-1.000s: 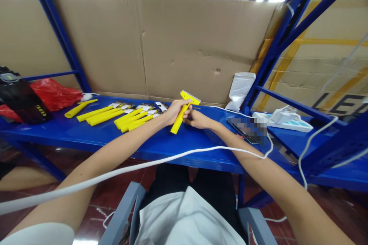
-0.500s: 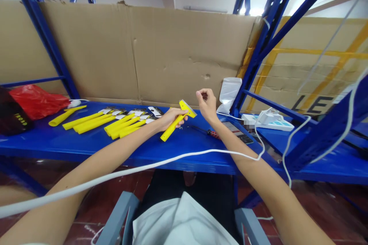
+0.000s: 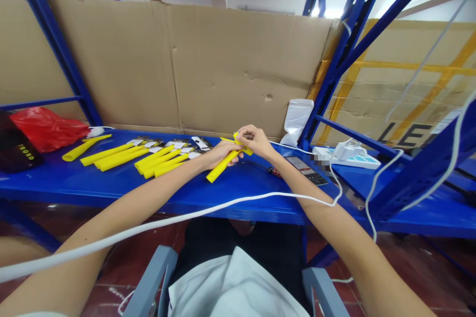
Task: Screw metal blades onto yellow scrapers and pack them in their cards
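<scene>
A yellow scraper (image 3: 220,170) with a wide head is in my left hand (image 3: 220,153), which is closed around its handle near the head. My right hand (image 3: 253,138) is at the head, its thumb and fingertips pinched together and touching it. The right fingers hide most of the blade side and anything small between them. Left of my hands, several yellow scraper handles (image 3: 121,158) lie slanted on the blue table (image 3: 122,185), with black-and-white packaging at their far ends. A screwdriver (image 3: 274,172) with a red and black handle lies under my right forearm.
A white cable (image 3: 178,218) runs across the front, over my forearms. A phone (image 3: 307,171) and a white power strip (image 3: 357,158) lie at right. A red plastic bag (image 3: 48,129) and a black item are at far left. Cardboard (image 3: 238,69) stands behind.
My right hand has come down and left from above the table onto the scraper's head. The left hand keeps its hold on the scraper, almost unmoved.
</scene>
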`<state>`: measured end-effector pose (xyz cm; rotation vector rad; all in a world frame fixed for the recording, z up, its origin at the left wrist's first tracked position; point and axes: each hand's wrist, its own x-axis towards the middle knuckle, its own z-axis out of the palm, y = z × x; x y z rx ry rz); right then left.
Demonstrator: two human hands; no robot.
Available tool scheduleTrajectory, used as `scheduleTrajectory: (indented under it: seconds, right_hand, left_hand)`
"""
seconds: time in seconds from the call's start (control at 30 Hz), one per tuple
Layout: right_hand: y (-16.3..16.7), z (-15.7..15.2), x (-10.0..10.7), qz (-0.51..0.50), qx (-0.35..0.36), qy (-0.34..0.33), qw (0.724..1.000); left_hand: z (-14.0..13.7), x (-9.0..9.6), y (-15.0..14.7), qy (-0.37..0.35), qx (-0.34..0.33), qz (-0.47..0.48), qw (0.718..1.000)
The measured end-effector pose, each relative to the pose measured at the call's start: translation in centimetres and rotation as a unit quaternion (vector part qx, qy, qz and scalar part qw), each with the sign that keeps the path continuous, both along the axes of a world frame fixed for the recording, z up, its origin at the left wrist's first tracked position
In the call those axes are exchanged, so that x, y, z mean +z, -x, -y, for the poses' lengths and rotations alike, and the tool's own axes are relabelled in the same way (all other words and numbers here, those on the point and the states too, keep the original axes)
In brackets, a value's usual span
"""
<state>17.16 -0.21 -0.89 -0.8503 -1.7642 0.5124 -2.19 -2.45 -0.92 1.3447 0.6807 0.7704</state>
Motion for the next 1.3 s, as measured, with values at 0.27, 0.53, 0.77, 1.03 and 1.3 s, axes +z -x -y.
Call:
scheduleTrajectory:
  seconds: [0.27,0.53,0.77,1.03,1.3]
  right_hand:
    - [0.4,0.4,0.0,-0.029,0.005,0.073,0.997]
    - [0.6,0.3,0.1,-0.103,0.025,0.174,0.979]
    - [0.6,0.4,0.3,-0.148,0.05,0.243,0.957]
    - [0.1,-0.1,0.4,-0.157,0.049,0.244,0.956]
    - [-0.8,0.6,1.3,-0.098,0.068,0.233,0.965]
  left_hand:
    - [-0.2,-0.5,-0.2,0.004,0.014,-0.002,1.0]
    - [0.1,-0.2,-0.1,0.0,0.013,-0.017,1.0]
    - [-0.1,-0.4,-0.1,-0.006,0.009,-0.018,1.0]
    - [-0.4,-0.5,0.1,-0.009,-0.007,-0.003,1.0]
    - [-1.6,-0.6,0.7,-0.037,-0.032,0.01,0.999]
